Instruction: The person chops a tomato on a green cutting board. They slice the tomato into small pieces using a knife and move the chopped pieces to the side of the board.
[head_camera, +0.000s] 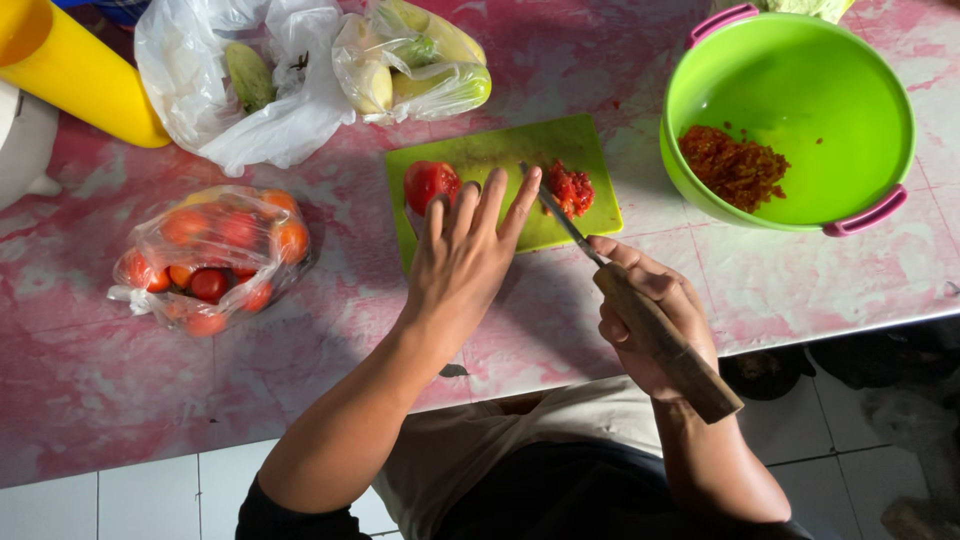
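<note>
The left hand (462, 255) lies flat over the near edge of a green cutting board (500, 150), fingers extended and slightly spread, gripping nothing. Its fingertips reach toward a whole red tomato (430, 183) that rests on the left part of the board, just beside the index and middle fingers; whether they touch it cannot be determined from this view.

The right hand (655, 315) is closed around the wooden handle of a knife (640, 310). The handle runs diagonally toward the person's body, and the narrow blade points up and left onto the board. The blade tip lies next to a small heap of chopped tomato (571, 188) on the right part of the board (the left middle fingertip sits close to the blade as well).

The board rests on a pink-and-white mottled worktop (120, 380). To its right stands a lime-green bowl (800, 70) with pink handles, containing a portion of chopped red material (733, 165) on its left inner floor. To the left of the board lies a clear plastic bag of small tomatoes (215, 255), red and orange. Behind the board lie two further plastic bags: a white one (200, 90) with a green vegetable inside, and a clear one (415, 60) with pale green and yellowish vegetables. A yellow cylindrical container (80, 75) lies at the far left corner.
</note>
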